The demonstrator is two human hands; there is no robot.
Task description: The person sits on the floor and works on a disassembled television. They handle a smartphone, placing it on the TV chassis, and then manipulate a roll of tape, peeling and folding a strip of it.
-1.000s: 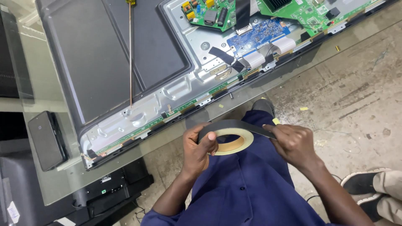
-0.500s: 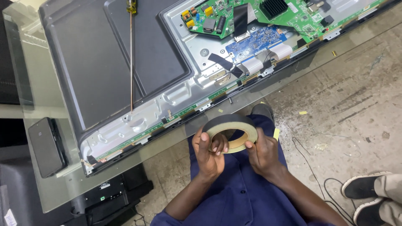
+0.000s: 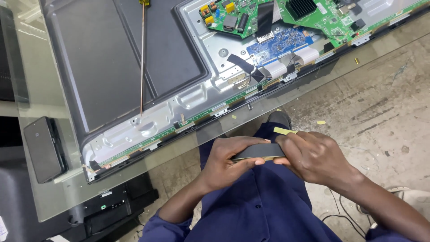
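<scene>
Your left hand (image 3: 230, 159) and right hand (image 3: 313, 157) both pinch the roll of black tape (image 3: 259, 152), held edge-on above your lap, near the glass tabletop (image 3: 58, 197). Keep the left fingers clamped on the roll's rim; use the right fingertips to find and lift the free end. Peel slowly, probably best kept flat. The opened television panel (image 3: 134, 67), its green circuit board (image 3: 233, 15) and a long screwdriver (image 3: 142, 58) lie farther away.
</scene>
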